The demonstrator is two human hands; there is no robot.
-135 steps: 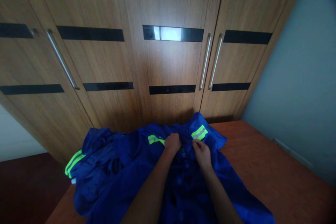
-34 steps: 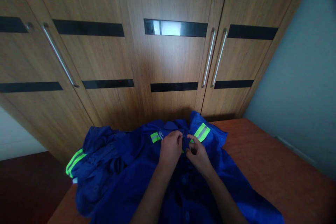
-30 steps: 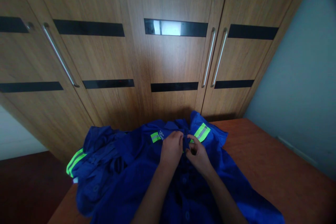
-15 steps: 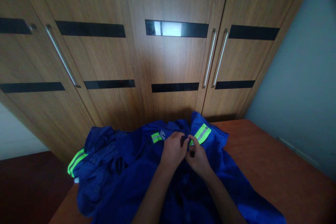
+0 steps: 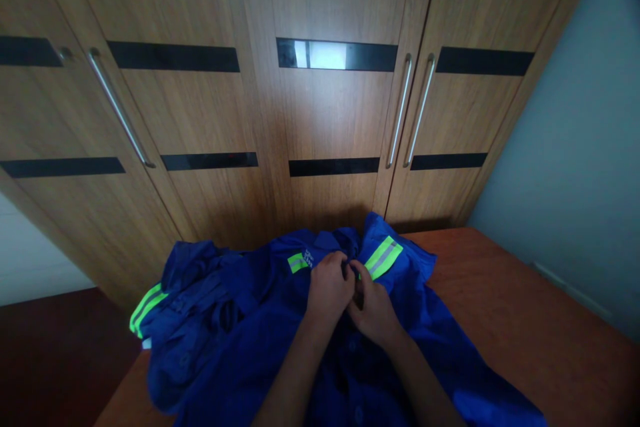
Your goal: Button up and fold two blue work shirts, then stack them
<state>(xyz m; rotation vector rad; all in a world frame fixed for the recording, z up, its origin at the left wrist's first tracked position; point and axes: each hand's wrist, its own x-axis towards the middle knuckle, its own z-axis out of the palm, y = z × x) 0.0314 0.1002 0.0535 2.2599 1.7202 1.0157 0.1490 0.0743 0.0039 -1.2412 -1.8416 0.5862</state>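
A blue work jacket (image 5: 255, 340) with yellow-green reflective strips is spread over a reddish-brown wooden surface, its buttoned front running toward me. My left hand (image 5: 330, 283) is closed on the front edge of the jacket, near the chest lettering. Close against it, my right hand (image 5: 369, 300) pinches the same edge between thumb and forefinger. The fingertips of both hands nearly meet, and the bit of cloth or button between them is mostly hidden. Lower down the front, a button (image 5: 359, 413) shows between my forearms.
Another bunched dark blue garment (image 5: 193, 320) with reflective bands lies at the left. Behind stands a wooden wardrobe (image 5: 330, 113) with metal handles (image 5: 400, 110) and dark strips. The wooden surface (image 5: 500, 300) extends right to a pale wall (image 5: 575, 180).
My right hand has shifted slightly left, closer to my left hand. The left hand stays at the jacket's front edge, and the garments lie as before.
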